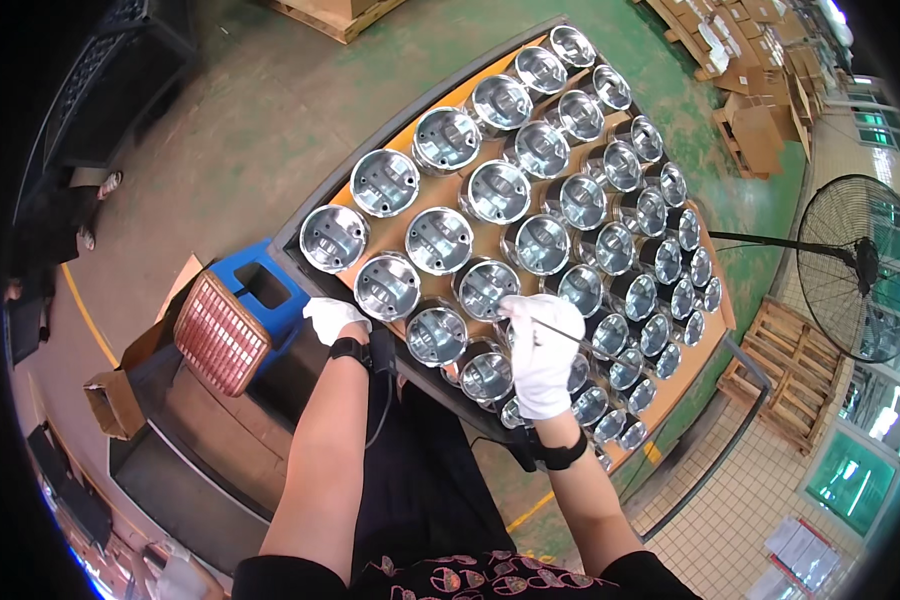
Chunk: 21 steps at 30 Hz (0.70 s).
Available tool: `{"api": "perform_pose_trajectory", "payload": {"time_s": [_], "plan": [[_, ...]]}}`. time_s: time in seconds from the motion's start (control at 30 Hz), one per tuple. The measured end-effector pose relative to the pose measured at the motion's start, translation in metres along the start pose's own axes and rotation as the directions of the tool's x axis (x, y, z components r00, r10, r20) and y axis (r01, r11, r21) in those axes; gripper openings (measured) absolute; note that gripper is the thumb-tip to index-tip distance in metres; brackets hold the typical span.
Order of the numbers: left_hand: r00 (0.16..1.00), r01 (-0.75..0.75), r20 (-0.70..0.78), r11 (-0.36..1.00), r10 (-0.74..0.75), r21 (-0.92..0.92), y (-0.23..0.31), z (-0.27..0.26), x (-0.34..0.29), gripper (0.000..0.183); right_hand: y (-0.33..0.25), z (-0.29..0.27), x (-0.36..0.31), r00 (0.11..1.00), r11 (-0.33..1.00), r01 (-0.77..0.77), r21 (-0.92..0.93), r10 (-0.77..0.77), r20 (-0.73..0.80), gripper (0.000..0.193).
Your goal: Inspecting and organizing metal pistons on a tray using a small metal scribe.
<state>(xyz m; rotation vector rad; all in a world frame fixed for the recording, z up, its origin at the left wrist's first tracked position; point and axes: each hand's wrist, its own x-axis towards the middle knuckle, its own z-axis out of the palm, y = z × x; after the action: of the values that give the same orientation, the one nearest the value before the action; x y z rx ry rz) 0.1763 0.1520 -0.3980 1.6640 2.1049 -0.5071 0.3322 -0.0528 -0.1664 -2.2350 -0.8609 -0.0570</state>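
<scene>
Because the gloved fingers of the right hand (545, 345) were folded closed, its grip seemed firm on a thin dark rod (590, 346), slanting across the lower middle of the frame. The fingertips were at the edge of one shiny piston (487, 290); contact could not be made out. Left of centre, the gloved left hand (335, 320) hung by the near edge of the desk (430, 380); how open its grip was, or whether it held anything, could not be told. Other pistons (440, 240) stood crown up in rows toward the upper right. All appeared set out, yet nothing visible separated finished ones from those left. Beyond were a blue stool (285, 312) at left and a black fan (855, 255) at right.
</scene>
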Motion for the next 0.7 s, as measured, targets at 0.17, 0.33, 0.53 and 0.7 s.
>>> {"api": "perform_pose_trajectory", "payload": {"time_s": [0.17, 0.33, 0.53, 0.7], "plan": [[0.999, 0.051, -0.013, 0.998, -0.052, -0.047, -0.002, 0.001, 0.016, 0.061, -0.001, 0.024, 0.008, 0.996, 0.996, 0.088, -0.019, -0.089, -0.024, 0.003], [1.0, -0.002, 0.019, 0.999, 0.001, 0.038, -0.004, -0.003, 0.006, 0.067, -0.002, 0.024, 0.006, 0.997, 0.994, 0.076, -0.076, -0.077, -0.009, 0.011], [0.999, -0.031, -0.017, 0.992, 0.033, 0.121, -0.005, -0.001, 0.013, 0.068, -0.006, 0.023, 0.005, 0.984, 0.979, 0.172, -0.109, -0.175, -0.015, 0.017], [0.995, 0.025, -0.092, 1.0, -0.025, 0.007, -0.003, 0.008, 0.016, 0.056, 0.0, 0.023, 0.001, 0.976, 0.967, 0.217, -0.133, -0.213, 0.046, 0.021]]}}
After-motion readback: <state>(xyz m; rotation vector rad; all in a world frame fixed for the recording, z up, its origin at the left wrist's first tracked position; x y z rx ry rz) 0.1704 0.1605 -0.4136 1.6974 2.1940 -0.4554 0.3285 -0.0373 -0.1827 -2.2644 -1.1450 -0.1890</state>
